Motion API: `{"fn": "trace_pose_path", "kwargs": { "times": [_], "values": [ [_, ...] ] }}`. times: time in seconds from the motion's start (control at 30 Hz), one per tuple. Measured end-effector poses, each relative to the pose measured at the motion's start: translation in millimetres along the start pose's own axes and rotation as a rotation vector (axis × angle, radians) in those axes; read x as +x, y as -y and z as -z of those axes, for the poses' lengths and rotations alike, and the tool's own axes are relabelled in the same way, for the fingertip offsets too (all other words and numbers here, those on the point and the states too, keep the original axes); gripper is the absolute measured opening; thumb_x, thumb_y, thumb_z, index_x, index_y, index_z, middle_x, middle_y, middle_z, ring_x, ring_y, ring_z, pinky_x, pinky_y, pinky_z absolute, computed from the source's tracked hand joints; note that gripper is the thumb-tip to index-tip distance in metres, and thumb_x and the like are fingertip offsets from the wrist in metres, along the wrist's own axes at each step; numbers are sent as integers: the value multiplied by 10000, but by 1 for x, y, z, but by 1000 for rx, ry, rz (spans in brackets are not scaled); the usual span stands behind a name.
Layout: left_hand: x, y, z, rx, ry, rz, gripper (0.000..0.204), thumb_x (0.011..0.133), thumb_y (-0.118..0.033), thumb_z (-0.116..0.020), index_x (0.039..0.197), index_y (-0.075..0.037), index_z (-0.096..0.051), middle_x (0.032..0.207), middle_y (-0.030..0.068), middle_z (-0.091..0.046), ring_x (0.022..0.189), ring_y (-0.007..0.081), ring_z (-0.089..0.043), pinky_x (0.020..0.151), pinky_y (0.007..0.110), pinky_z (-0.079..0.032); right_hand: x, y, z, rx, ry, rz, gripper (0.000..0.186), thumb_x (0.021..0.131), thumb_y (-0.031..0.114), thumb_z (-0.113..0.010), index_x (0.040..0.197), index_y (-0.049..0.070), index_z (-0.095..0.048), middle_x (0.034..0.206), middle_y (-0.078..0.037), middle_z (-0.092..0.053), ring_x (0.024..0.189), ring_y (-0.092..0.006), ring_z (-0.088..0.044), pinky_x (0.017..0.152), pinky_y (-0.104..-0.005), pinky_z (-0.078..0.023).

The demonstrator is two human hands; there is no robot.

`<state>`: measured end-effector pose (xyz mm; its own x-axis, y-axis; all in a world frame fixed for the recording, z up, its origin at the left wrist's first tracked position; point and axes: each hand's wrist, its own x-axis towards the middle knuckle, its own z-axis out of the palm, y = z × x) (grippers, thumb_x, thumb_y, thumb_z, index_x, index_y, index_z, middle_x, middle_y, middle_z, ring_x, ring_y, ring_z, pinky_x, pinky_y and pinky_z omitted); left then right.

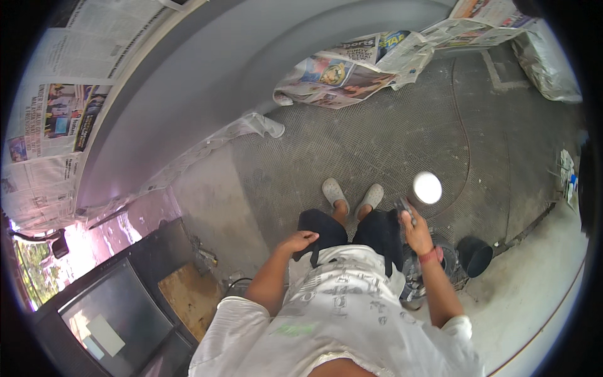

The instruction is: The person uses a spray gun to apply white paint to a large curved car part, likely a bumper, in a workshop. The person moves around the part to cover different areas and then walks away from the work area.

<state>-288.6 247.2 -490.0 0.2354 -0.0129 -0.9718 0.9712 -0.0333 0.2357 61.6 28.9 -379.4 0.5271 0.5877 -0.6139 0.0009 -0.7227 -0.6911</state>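
Note:
My right hand (416, 231), with a red band at the wrist, is closed around the grip of what looks like a spray gun (402, 205). A round cup with a white top (428, 188) sits just ahead of it, apparently part of the gun. My left hand (298, 242) hangs in front of my left thigh with its fingers curled in, and nothing shows in them. Ahead and to the left curves a large grey vehicle body panel (207, 75), apart from both hands. Newspaper masking (352, 72) covers the area along its edge.
A thin hose or cable (463, 125) runs across the patterned grey floor (383, 138). Beside my right leg stand a black bucket (474, 256) and some clutter. A dark cabinet with a glass panel (116, 314) and a wooden board (188, 298) are at the lower left.

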Motion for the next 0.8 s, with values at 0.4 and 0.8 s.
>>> {"fn": "trace_pose_path", "kwargs": {
  "times": [0.4, 0.8],
  "values": [
    [67, -43, -93, 277, 192, 246, 852, 908, -837, -436, 1631, -458, -196, 1715, 245, 30, 1557, 505, -116, 1235, 618, -213, 75, -230, -70, -7, -194, 80, 634, 1074, 330, -535, 1617, 72, -334, 1311, -243, -661, 1189, -320, -643, 1047, -401, -472],
    [86, -98, -143, 512, 141, 491, 899, 914, -776, -514, 1650, -436, -125, 1717, 247, 53, 1532, 556, -156, 1161, 689, -276, 136, -264, -57, 186, -69, 25, 661, 1059, 308, -558, 1611, 33, -319, 1531, -257, -494, 1274, -333, -602, 1077, -414, -457]
  ]
}}
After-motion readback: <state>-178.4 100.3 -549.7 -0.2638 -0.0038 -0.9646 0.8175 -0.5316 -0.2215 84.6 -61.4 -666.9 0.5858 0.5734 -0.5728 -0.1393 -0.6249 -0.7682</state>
